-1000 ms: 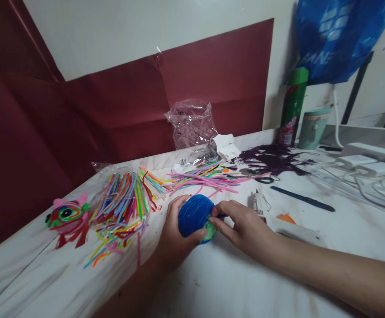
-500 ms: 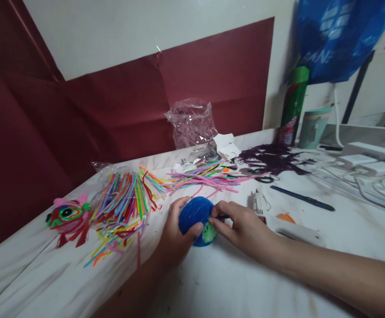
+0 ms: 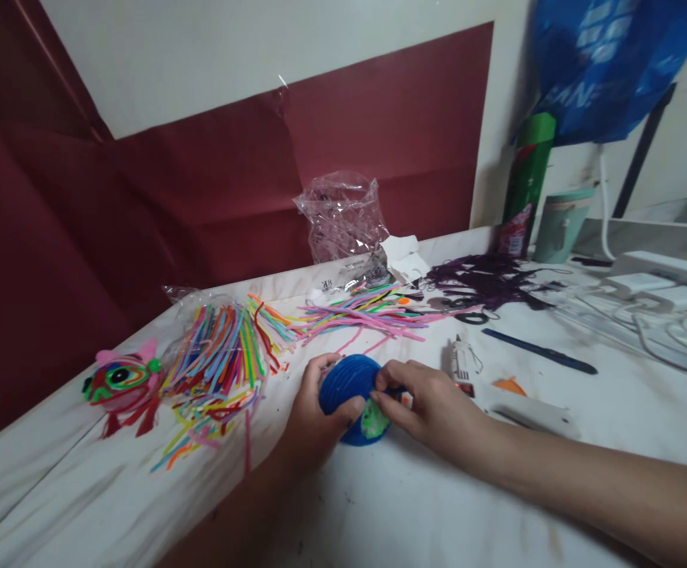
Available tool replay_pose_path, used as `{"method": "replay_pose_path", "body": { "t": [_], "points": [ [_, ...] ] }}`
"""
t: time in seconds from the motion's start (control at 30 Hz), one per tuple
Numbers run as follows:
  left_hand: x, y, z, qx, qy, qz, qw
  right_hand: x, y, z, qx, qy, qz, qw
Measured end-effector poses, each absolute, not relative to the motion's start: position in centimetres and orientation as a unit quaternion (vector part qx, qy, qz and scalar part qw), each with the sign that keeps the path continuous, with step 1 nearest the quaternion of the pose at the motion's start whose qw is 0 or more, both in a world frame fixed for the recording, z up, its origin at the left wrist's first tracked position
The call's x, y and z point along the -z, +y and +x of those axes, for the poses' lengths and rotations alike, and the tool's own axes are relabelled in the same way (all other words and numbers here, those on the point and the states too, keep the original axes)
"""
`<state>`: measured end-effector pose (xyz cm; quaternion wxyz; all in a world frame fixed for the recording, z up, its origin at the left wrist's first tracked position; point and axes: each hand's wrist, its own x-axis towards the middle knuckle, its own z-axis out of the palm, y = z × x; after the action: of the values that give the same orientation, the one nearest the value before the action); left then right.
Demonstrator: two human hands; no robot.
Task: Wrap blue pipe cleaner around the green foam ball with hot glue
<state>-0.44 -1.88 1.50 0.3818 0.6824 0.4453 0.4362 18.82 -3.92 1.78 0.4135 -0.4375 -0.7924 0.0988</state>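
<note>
A round ball (image 3: pixel 348 386) wrapped in rows of blue pipe cleaner sits in front of me, with a pale green patch showing at its lower right. My left hand (image 3: pixel 319 406) is closed around its left side, thumb pressed on the front. At the ball's right edge my right hand (image 3: pixel 423 398) pinches a blue pipe cleaner (image 3: pixel 399 391) between thumb and fingertips; most of that strand is hidden by the fingers. A white glue gun (image 3: pixel 514 406) lies just behind my right hand.
Several colourful pipe cleaners (image 3: pixel 218 351) lie left and behind the ball, near a decorated fish-like figure (image 3: pixel 124 386). A dark blue pen-like tool (image 3: pixel 538 351), purple threads (image 3: pixel 488 280), a power strip (image 3: pixel 674 272) with cables and a green cup (image 3: pixel 563 225) occupy the right.
The ball sits slightly lower in view and is turned a little. My right fingers have shifted slightly along its right edge; both hands keep their grip.
</note>
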Motion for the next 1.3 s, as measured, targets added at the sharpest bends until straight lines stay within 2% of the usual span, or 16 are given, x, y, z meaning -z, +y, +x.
{"method": "replay_pose_path", "body": {
  "t": [0.3,0.8,1.3],
  "points": [
    [-1.8,-1.89,-0.51,-0.437,0.461,0.671,0.384,-2.19,-3.67,18.93,-0.139,-0.779,-0.448,0.417],
    [-2.02,-1.86,-0.92,-0.392,0.461,0.695,0.388,-2.3,-3.0,19.3,-0.138,-0.775,-0.462,0.408],
    [-1.79,-1.72,-0.81,-0.414,0.449,0.706,0.358,-2.47,-3.26,19.1,-0.136,-0.782,-0.455,0.404]
  ]
}}
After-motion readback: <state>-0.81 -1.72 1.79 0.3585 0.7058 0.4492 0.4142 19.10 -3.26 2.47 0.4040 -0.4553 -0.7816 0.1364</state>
